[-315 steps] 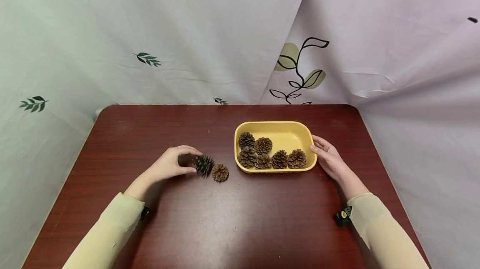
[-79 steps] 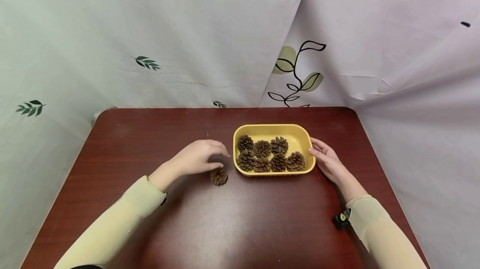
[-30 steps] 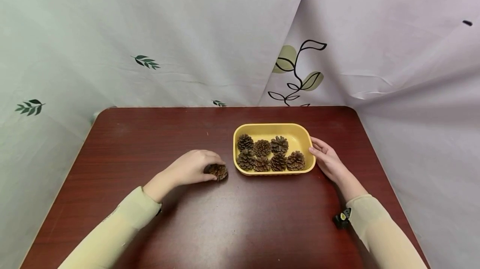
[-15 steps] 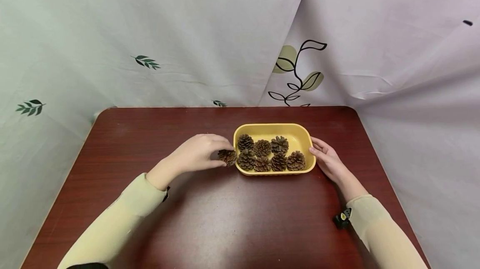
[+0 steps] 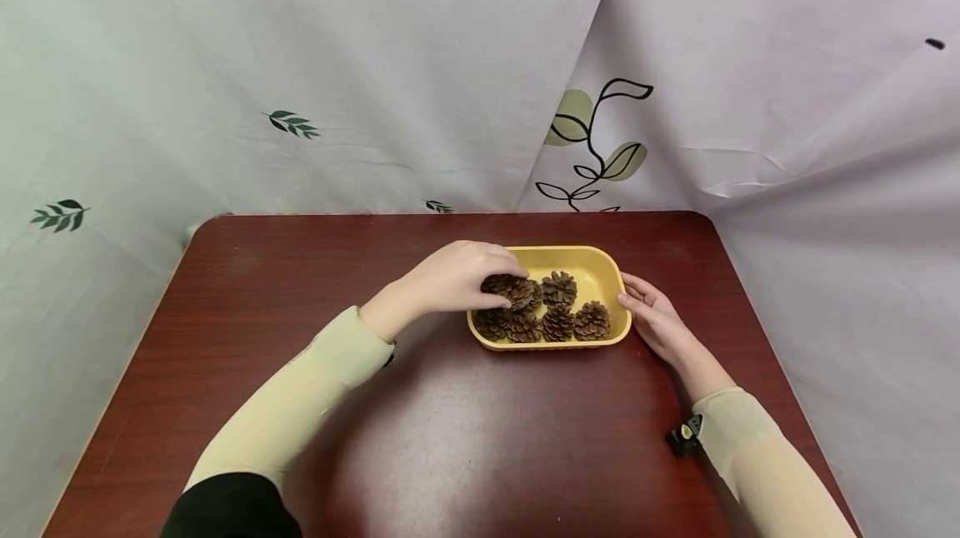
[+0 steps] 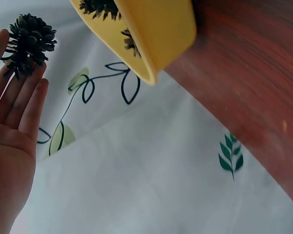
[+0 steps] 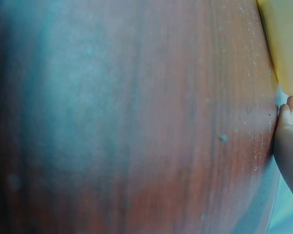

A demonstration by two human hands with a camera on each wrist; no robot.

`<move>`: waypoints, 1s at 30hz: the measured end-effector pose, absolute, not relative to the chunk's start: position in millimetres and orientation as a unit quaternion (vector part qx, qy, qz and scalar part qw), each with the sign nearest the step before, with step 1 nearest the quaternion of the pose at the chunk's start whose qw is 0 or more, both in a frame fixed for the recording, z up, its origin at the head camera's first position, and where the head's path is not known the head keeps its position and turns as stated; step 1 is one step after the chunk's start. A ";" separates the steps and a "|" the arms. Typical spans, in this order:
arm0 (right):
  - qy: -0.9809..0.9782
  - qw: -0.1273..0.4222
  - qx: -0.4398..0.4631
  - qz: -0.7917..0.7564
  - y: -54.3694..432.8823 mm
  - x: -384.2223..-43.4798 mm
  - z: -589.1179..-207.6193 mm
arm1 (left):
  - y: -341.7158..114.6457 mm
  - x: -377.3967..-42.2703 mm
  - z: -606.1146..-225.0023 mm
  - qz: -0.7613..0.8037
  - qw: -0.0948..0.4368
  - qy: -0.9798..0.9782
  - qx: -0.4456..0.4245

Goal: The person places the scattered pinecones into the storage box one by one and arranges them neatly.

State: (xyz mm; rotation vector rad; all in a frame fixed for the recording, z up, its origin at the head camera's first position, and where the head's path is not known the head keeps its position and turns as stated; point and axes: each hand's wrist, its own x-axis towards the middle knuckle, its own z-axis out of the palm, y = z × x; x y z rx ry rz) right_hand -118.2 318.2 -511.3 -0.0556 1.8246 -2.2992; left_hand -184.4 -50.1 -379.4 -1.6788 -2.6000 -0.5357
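Observation:
My left hand (image 5: 459, 276) reaches over the left end of a yellow rectangular box (image 5: 596, 270). Between thumb and fingers it pinches a brown pine cone (image 6: 31, 41), which in the left wrist view shows at the fingertips, above the palm. Inside the box lie several more pine cones (image 5: 592, 321), some partly hidden by the hand and the held cone. My right hand (image 5: 658, 320) grips the box's right end, thumb at the rim and fingers along the outer wall. In the right wrist view only part of that hand shows, beside the yellow wall.
The box stands on a dark red wooden table (image 5: 465, 438), toward its back right. A pale curtain (image 5: 390, 63) with leaf prints rises behind the table and along both sides. A small black device (image 5: 681, 438) sits at the right wrist.
The left hand has picked the last loose pine cone off the table and carried it right, over the box. Another cone went into the box earlier. The right hand stays at the box's end.

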 end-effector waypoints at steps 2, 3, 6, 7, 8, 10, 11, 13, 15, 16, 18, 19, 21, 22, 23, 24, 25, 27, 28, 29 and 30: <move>0.619 0.103 -0.019 -0.779 318.0 -118.3 -511.5 | -40.6 -188.1 -381.1 -0.174 -0.005 -0.827 -0.534; 0.618 0.103 -0.019 -0.779 317.9 -118.4 -511.5 | -35.7 -189.8 -382.2 -0.176 -0.007 -0.827 -0.534; 0.618 0.102 -0.019 -0.779 317.7 -118.5 -511.8 | -21.0 -194.5 -387.1 -0.181 -0.015 -0.825 -0.535; 0.619 0.102 -0.019 -0.779 317.7 -118.5 -511.8 | -15.9 -195.9 -389.0 -0.182 -0.019 -0.825 -0.535; 0.620 0.102 -0.018 -0.778 317.7 -118.5 -511.8 | -10.9 -197.3 -390.9 -0.182 -0.022 -0.825 -0.535; 0.624 0.103 -0.016 -0.775 317.9 -118.5 -511.6 | -0.9 -199.9 -394.5 -0.183 -0.026 -0.824 -0.535; 0.626 0.103 -0.015 -0.773 317.9 -118.5 -511.5 | 4.2 -201.1 -396.2 -0.183 -0.029 -0.825 -0.534; 0.627 0.103 -0.014 -0.772 317.9 -118.4 -511.4 | 13.7 -203.5 -399.0 -0.186 -0.032 -0.825 -0.533; 0.627 0.103 -0.015 -0.772 317.9 -118.2 -511.5 | 22.2 -205.7 -401.0 -0.187 -0.036 -0.825 -0.532; 0.626 0.102 -0.016 -0.773 317.7 -118.1 -511.7 | 26.2 -206.7 -401.4 -0.185 -0.039 -0.827 -0.530; 0.622 0.101 -0.019 -0.776 317.7 -118.1 -512.2 | 33.6 -208.5 -401.5 -0.187 -0.045 -0.827 -0.528; 0.620 0.100 -0.021 -0.778 317.7 -118.1 -512.3 | 37.3 -209.4 -401.6 -0.187 -0.048 -0.828 -0.527; 0.617 0.099 -0.022 -0.780 317.9 -118.2 -512.3 | 44.2 -211.4 -402.0 -0.183 -0.052 -0.831 -0.523; 0.616 0.098 -0.022 -0.781 318.0 -118.3 -512.3 | 47.6 -212.4 -402.4 -0.182 -0.054 -0.833 -0.520; 0.616 0.097 -0.022 -0.782 318.2 -118.4 -512.4 | 50.8 -213.6 -403.4 -0.183 -0.055 -0.834 -0.517; 0.616 0.096 -0.022 -0.782 318.4 -118.5 -512.6 | 53.9 -214.8 -404.3 -0.181 -0.055 -0.837 -0.514; 0.616 0.097 -0.022 -0.781 318.7 -118.7 -512.9 | 57.1 -216.1 -405.4 -0.181 -0.056 -0.839 -0.510; 0.618 0.097 -0.023 -0.780 319.1 -118.8 -513.2 | 62.8 -218.2 -407.3 -0.186 -0.059 -0.843 -0.501; 0.617 0.097 -0.023 -0.780 319.5 -118.9 -513.5 | 65.5 -219.1 -408.3 -0.187 -0.061 -0.845 -0.497; 0.616 0.096 -0.024 -0.782 319.8 -118.8 -513.6 | 68.1 -219.8 -409.4 -0.188 -0.062 -0.847 -0.494; 0.614 0.095 -0.025 -0.783 320.2 -118.7 -513.6 | 70.6 -220.5 -410.5 -0.187 -0.063 -0.849 -0.491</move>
